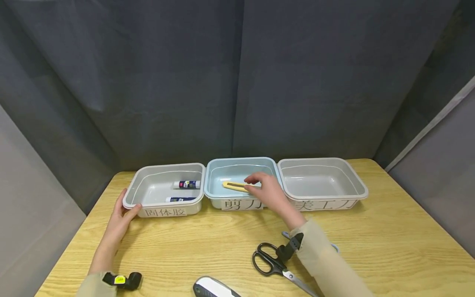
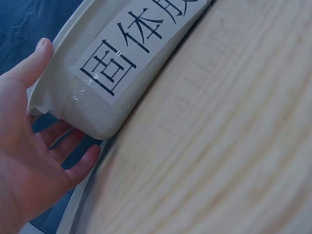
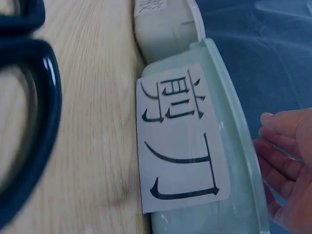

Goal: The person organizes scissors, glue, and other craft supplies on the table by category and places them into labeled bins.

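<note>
The light wooden table (image 1: 389, 247) carries three shallow plastic bins in a row along its far edge. The grey bin at the left (image 1: 163, 190) holds two small glue sticks (image 1: 187, 184). The pale blue bin in the middle (image 1: 241, 181) holds a flat yellow utility knife (image 1: 235, 186). The grey bin at the right (image 1: 322, 181) shows nothing inside.

The right hand (image 1: 265, 190) reaches over the front wall of the blue bin, and its fingertips rest on the right end of the knife. I cannot tell whether the fingers pinch the knife or only touch it, because the right wrist view shows loose fingers and no knife. The left hand (image 1: 120, 216) lies with relaxed fingers against the front left corner of the left grey bin, with the thumb on the rim.

For a good grip, the fingers should take the knife by its long sides, not by one end, and lift it level over the bin wall.

Black-handled scissors (image 1: 276, 262) lie near the front edge of the table, under the right sleeve.
</note>
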### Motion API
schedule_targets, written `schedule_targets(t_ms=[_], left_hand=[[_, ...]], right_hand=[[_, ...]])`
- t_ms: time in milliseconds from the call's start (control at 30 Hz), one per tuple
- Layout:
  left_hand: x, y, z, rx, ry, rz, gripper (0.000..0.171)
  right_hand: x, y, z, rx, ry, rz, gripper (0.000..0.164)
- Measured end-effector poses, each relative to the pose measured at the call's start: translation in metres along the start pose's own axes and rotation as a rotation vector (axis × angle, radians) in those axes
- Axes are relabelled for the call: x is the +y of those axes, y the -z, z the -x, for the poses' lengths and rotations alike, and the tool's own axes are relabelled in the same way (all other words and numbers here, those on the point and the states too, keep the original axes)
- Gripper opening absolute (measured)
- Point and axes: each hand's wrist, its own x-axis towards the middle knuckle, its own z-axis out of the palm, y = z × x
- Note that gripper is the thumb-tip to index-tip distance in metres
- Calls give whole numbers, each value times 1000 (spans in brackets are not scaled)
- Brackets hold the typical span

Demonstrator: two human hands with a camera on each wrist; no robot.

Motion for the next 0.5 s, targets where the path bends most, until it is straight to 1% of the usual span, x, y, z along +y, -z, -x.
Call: schedule_targets(t_ms=[33, 167, 367, 500], left_hand=[[0, 0, 0, -2, 0, -1, 80], [1, 0, 0, -2, 4, 4, 80], [1, 0, 0, 7, 6, 13, 80], [2, -1, 0, 4, 3, 21, 80]], right_hand=[[-1, 0, 3, 9, -15, -5, 19], [-6, 1, 13, 30, -29, -14, 20], [-14, 0, 30, 35, -16, -22, 21], [-17, 0, 37, 48, -7, -15, 21]])
